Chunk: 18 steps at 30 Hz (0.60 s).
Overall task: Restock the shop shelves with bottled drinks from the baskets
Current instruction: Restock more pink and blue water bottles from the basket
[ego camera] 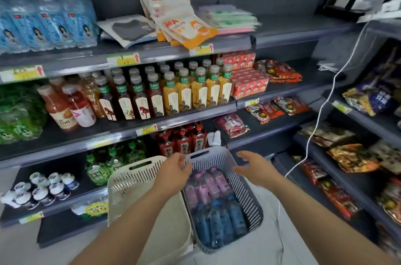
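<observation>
While both hands hover over the grey basket, neither grips anything: left hand loosely open at its far-left rim; right hand spread open above its right rim; pink bottles lie in its far half, blue bottles in its near half (beige basket alongside looks empty); best to wrap one pink bottle's body per hand and lift clear of the wall.

The orange pouch on the top shelf reads "MA" (the remaining letters blur). One level down at the left, a juice bottle shows "100". The low yellow-green price tag seems to read "9.9".
</observation>
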Each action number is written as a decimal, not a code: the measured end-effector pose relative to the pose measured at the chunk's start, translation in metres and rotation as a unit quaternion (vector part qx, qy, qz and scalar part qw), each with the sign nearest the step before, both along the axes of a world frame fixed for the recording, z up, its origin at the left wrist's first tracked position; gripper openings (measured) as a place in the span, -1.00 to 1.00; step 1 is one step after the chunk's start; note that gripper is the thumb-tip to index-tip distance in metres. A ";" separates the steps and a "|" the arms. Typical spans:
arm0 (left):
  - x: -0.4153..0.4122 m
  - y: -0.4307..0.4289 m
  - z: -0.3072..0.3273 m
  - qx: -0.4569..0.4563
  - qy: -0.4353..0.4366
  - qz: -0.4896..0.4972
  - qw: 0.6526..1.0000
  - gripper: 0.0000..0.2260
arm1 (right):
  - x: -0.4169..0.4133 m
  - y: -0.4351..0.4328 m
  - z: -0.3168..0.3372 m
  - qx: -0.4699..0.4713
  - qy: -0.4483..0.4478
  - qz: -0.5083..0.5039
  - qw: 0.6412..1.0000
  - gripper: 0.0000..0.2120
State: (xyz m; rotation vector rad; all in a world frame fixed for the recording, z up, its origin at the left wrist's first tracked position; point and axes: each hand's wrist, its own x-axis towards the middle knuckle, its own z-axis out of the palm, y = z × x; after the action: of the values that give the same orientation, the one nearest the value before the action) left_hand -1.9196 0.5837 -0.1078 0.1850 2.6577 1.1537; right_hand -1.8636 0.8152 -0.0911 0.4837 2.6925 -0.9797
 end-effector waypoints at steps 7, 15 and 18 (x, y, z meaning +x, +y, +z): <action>-0.007 0.024 -0.078 -0.021 -0.146 -0.017 0.989 -0.86 | 0.000 0.010 -0.076 -0.036 -0.067 -0.042 0.996 -0.54; -0.024 0.064 -0.175 -0.076 -0.256 -0.047 0.962 -0.80 | -0.006 0.020 -0.179 -0.116 -0.141 -0.103 0.978 -0.51; -0.028 0.074 -0.216 -0.116 -0.285 -0.036 0.951 -0.77 | -0.007 0.023 -0.211 -0.134 -0.149 -0.111 0.973 -0.47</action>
State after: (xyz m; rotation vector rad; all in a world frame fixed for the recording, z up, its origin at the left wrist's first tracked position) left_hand -1.9474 0.6581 -0.3239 -0.0858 2.2172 0.7198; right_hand -1.8709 0.8383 -0.3023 0.8148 2.2339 -1.2000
